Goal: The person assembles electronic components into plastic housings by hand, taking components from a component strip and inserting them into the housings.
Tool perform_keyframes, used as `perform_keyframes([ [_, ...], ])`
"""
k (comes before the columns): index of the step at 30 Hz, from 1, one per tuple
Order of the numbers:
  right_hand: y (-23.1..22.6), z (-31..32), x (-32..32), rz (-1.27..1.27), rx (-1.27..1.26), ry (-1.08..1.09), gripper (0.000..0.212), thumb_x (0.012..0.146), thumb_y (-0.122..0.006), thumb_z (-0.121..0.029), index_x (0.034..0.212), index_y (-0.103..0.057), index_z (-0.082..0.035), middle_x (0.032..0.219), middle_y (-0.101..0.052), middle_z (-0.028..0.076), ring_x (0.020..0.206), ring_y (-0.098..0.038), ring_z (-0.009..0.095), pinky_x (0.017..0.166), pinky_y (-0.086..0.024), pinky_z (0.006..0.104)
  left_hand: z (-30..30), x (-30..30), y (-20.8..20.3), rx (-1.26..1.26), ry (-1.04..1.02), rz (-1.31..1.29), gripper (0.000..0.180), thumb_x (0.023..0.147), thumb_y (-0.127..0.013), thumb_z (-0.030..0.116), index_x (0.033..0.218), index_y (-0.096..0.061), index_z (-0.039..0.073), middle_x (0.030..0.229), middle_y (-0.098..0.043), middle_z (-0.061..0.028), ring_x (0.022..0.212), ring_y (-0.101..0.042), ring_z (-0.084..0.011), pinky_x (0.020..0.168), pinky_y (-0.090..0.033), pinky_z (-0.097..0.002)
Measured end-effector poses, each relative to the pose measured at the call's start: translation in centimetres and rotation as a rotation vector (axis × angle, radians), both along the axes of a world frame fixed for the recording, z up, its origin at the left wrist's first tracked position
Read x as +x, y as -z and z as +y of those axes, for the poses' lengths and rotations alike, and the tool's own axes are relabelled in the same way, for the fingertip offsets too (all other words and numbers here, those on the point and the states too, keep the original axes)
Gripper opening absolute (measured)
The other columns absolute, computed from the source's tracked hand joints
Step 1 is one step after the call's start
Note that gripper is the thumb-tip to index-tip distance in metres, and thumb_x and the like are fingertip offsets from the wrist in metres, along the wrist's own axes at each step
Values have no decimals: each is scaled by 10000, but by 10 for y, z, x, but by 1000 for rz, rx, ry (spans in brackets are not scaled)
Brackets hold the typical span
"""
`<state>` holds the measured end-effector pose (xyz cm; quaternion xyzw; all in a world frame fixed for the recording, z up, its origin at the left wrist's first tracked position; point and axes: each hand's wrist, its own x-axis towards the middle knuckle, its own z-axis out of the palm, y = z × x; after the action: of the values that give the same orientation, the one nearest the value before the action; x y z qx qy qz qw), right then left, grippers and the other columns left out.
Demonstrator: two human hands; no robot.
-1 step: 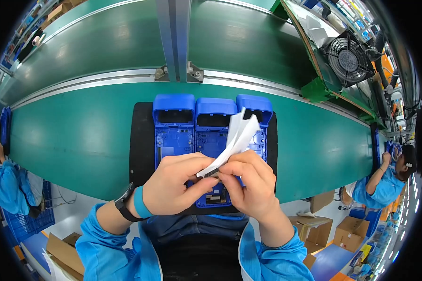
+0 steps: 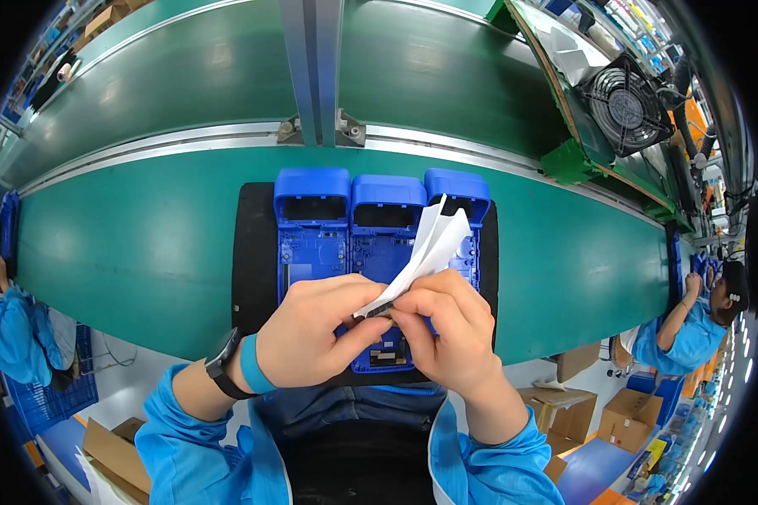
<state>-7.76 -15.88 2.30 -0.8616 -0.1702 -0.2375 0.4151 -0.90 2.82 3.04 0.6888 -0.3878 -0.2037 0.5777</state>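
My left hand [image 2: 320, 328] and my right hand [image 2: 446, 328] meet above the near edge of the bench, both pinching the lower end of a folded white paper sheet [image 2: 434, 244] that sticks up and to the right. A small dark piece shows at the pinch point; I cannot tell what it is. Under the hands, three blue plastic housings lie side by side on a black mat [image 2: 254, 252]: a left one [image 2: 312, 223], a middle one [image 2: 387, 227] and a right one [image 2: 467, 189] partly hidden by the paper. A dark watch and a blue band are on my left wrist.
The mat lies on a green bench top [image 2: 126, 252]. Beyond a metal rail runs a green conveyor belt [image 2: 185, 76], crossed by a grey upright post [image 2: 316, 59]. A black fan [image 2: 627, 105] stands at the far right. People in blue sit at the right [image 2: 691, 328] and left [image 2: 8, 328]. Cardboard boxes [image 2: 627, 417] are on the floor.
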Motion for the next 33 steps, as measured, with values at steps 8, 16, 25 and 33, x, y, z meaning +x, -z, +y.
perform_keyframes([
  [8, -1, 7, -3, 56, 48, 103, 125, 801, -684, 43, 888, -603, 6, 835, -615, 126, 717, -595, 304, 640, -493, 356, -8, 4, 7, 25, -296, -777, 321, 692, -699, -73, 1005, -660, -14, 928, -678, -163, 720, -676, -310, 607, -551, -336],
  [16, -11, -57, 6, 427, -88, -107, 76, 840, -607, 41, 847, -557, -15, 846, -567, 95, 760, -539, 231, 673, -436, 307, 15, 23, 38, -257, -538, 34, 180, 891, -650, -12, 1063, -621, -58, 947, -683, -103, 858, -648, -119, 728, -514, -236],
  [25, -8, -60, 6, 633, -513, -280, 114, 794, -673, 13, 855, -586, -31, 844, -538, 84, 813, -512, 274, 718, -447, 356, 11, 24, 43, -294, -418, 262, 276, 933, -645, 82, 1154, -576, -68, 1011, -663, -90, 927, -613, -102, 810, -509, -250],
  [33, -5, -60, 2, 635, -550, -262, 149, 766, -684, 34, 854, -586, -36, 848, -535, 81, 802, -498, 278, 710, -438, 354, 12, 29, 52, -313, -396, 202, 236, 944, -643, 88, 1138, -562, -20, 960, -656, -48, 845, -586, -60, 748, -469, -202],
])
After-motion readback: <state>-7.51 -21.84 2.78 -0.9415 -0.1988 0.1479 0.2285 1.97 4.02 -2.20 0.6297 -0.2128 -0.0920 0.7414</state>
